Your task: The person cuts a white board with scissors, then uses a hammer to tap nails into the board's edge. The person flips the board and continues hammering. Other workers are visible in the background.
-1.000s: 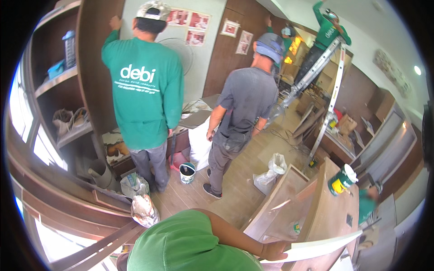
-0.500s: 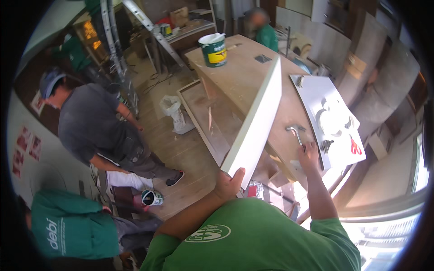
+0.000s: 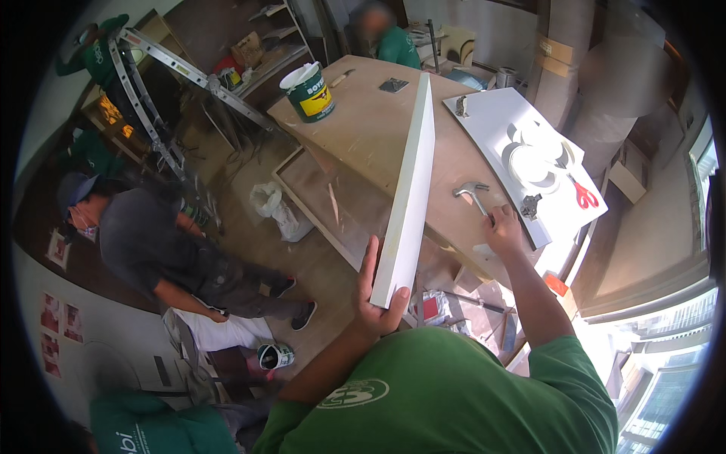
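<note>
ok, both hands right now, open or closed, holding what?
Left hand: closed on the lower end of a white board.
Right hand: closed on the handle of a hammer.

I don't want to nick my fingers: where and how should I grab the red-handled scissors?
Probably by the red finger loops, coming from the person's near right: the scissors lie on the white panel with the loops toward that side, blades pointing away toward the white rolls.
</note>
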The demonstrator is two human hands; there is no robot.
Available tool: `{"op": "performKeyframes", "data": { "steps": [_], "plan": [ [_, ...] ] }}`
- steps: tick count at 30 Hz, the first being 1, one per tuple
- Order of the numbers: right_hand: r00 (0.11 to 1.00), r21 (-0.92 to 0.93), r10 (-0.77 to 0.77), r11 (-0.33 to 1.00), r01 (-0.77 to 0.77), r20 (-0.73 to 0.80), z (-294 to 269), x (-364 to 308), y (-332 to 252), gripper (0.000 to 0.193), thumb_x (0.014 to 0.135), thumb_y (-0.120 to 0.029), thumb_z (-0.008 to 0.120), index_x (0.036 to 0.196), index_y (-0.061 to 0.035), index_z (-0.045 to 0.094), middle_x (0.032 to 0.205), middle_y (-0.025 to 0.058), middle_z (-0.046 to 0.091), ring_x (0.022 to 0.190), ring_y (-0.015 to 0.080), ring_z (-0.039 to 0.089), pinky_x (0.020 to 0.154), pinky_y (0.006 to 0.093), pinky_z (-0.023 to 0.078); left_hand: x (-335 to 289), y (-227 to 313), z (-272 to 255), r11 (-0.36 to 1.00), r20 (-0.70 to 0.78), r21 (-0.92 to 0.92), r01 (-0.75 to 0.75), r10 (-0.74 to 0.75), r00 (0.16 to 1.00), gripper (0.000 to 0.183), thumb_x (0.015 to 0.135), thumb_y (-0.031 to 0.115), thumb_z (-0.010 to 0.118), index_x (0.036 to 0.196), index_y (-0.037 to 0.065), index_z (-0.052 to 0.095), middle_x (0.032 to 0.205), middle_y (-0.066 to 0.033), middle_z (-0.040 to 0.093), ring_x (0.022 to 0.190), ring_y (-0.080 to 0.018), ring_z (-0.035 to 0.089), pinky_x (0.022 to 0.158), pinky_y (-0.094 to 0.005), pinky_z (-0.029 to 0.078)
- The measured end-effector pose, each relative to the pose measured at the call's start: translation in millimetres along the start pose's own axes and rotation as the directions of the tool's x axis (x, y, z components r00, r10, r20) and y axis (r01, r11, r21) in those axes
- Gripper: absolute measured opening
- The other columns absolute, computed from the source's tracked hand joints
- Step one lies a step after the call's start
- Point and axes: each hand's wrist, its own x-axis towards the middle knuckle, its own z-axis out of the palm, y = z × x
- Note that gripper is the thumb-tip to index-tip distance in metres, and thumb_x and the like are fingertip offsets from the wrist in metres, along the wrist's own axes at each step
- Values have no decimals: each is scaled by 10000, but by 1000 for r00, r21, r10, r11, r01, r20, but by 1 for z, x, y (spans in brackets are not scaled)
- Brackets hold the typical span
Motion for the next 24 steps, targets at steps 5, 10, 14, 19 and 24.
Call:
{"op": "performKeyframes", "data": {
  "steps": [5, 10, 14, 19, 24],
  "plan": [
    [999, 5, -24, 1000, 24, -28, -1, -1, 0, 177, 886, -209, 687, 964, -55, 650, 1003, 150, 612, 983, 387, 608, 845, 502, 499, -5, -2, -1, 994, 48, 102, -40, 36, 998, 424, 913, 50, 646, 1308, -17, 506, 1512, -397, 406, 1410, -484, 451, 1153, -534, 374],
    [1000, -11, -10, 1000, 10, -7, -4, 0, -4, 175, 891, -206, 689, 963, -53, 645, 1008, 150, 610, 1002, 388, 607, 850, 503, 499, -11, -2, 1, 996, 46, 86, -11, 7, 999, 442, 925, 46, 627, 1334, -18, 473, 1516, -404, 390, 1429, -487, 423, 1175, -540, 338],
    [1000, 9, -7, 1000, 7, -6, -5, -1, -3, 174, 895, -206, 686, 953, -48, 641, 1008, 153, 607, 1007, 390, 606, 853, 505, 497, -13, -2, 3, 997, 49, 72, -2, -2, 999, 459, 935, 38, 608, 1360, -19, 444, 1531, -406, 365, 1447, -487, 395, 1193, -542, 305],
    [1000, 16, -11, 1000, 11, -20, -6, -2, -4, 172, 892, -204, 683, 929, -43, 632, 998, 154, 598, 997, 393, 601, 841, 507, 495, -12, -5, 0, 997, 56, 74, -36, 32, 998, 501, 961, 32, 589, 1421, -26, 399, 1550, -402, 337, 1457, -474, 384, 1202, -539, 290],
    [998, 7, -33, 999, 33, -59, -3, -3, 0, 165, 883, -196, 683, 913, -45, 626, 991, 160, 586, 984, 393, 596, 827, 508, 493, 6, 6, -8, 995, 18, 96, 27, -29, 999, 537, 1025, 114, 576, 1473, -60, 337, 1592, -362, 303, 1467, -403, 381, 1190, -508, 325]
  ]
}}
